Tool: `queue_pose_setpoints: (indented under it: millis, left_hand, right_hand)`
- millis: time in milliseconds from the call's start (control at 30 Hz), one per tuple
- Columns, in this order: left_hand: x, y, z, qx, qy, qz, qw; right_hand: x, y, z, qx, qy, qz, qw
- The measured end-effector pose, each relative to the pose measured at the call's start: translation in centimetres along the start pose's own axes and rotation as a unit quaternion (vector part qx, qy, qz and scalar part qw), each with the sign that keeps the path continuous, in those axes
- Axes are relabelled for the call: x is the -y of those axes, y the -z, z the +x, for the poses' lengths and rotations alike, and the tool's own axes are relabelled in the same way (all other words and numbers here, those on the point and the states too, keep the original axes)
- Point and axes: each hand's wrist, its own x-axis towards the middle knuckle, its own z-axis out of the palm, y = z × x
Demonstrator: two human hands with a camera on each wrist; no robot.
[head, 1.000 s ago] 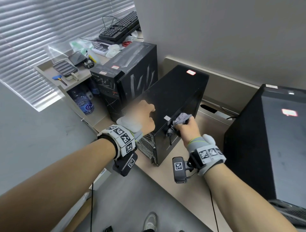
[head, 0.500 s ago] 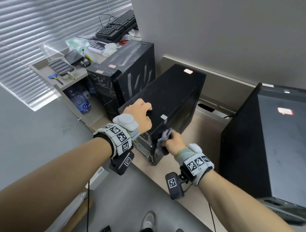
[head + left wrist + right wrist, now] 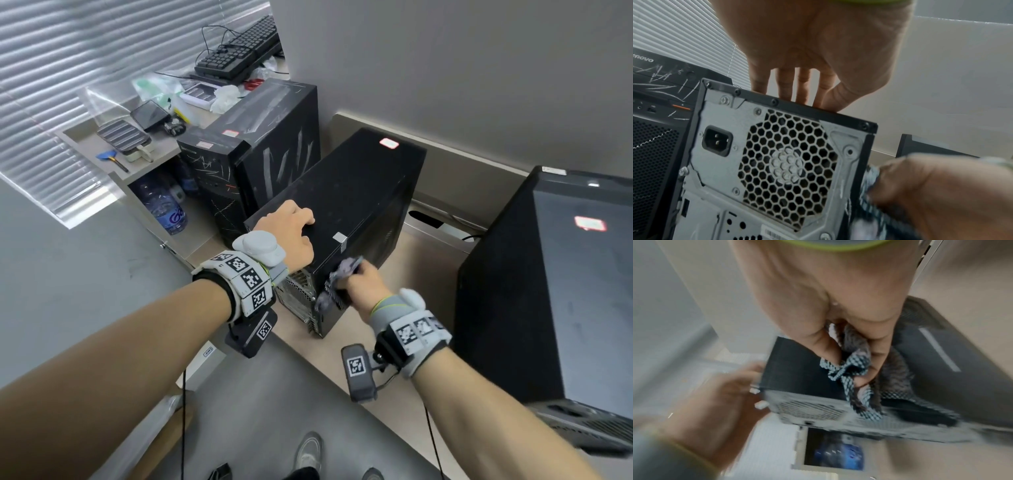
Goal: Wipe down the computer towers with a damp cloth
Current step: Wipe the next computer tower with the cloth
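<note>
While the cloth (image 3: 342, 274) is bunched in the right hand (image 3: 363, 286) fingers at the middle tower's (image 3: 359, 192) rear corner, moisture could be dragged into the vent grille (image 3: 789, 164); left hand (image 3: 291, 233) fingers lie flat on top.

Both forearms are bare, with no sleeves. The left hand (image 3: 291, 233) wears a grey wrist wrap with a thin yellow-green edge, topped by a rounded pale-grey puck on the back of the wrist. Behind it sits a white band (image 3: 239, 281) of square tiles, each printed with a black-and-white coded marker, over a black strap. A dark camera block (image 3: 255, 334) with its own marker hangs below, and a thin black cable (image 3: 183, 411) drops from it. The right hand (image 3: 364, 286) carries the same grey wrap, green trim, pale puck and marker band (image 3: 416, 332). Its dark-grey camera (image 3: 358, 371) sticks out on a short black bracket, also trailing a cable.
</note>
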Motion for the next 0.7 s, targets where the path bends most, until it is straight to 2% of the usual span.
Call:
queue_pose_setpoints:
  millis: [100,200,300,400,467,533,600,700]
  left_hand:
    - [0.0,0.3,-0.1,0.007,0.004,0.0,1.0]
    - [-0.1,0.6,-0.3,0.0,0.009,0.006,1.0]
    - [-0.1,0.7,-0.6,-0.007,0.01,0.005,1.0]
    - [-0.3,0.7,-0.6,-0.015,0.007,0.01,1.0]
    - [-0.4,0.8,-0.6,-0.019,0.005,0.008,1.0]
    - [-0.4,0.8,-0.7,-0.025,0.004,0.009,1.0]
    - [-0.2,0.7,-0.7,-0.035,0.004,0.018,0.999]
    - [-0.3,0.4,-0.8,-0.052,0.006,0.02,0.998]
  right_hand:
    - [2.5,1.3,1.5,-0.031,0.047,0.059,0.997]
    - [2.3,2.8,3.8,-0.097,0.057,0.036,0.993]
    - [-2.4,2.0,5.7,-0.112,0.008,0.0,0.994]
    - [-7.8,0.1,5.8,-0.085,-0.079,-0.029,0.993]
    - [-9.3,-0.7,4.9,-0.059,-0.118,-0.047,0.99]
    - [-8.5,-0.6,4.2,-0.057,-0.107,-0.045,0.992]
    - [-5.7,0.5,4.2,-0.067,-0.063,0.018,0.996]
    - [-2.0,2.8,6.0,-0.117,-0.023,0.091,0.989]
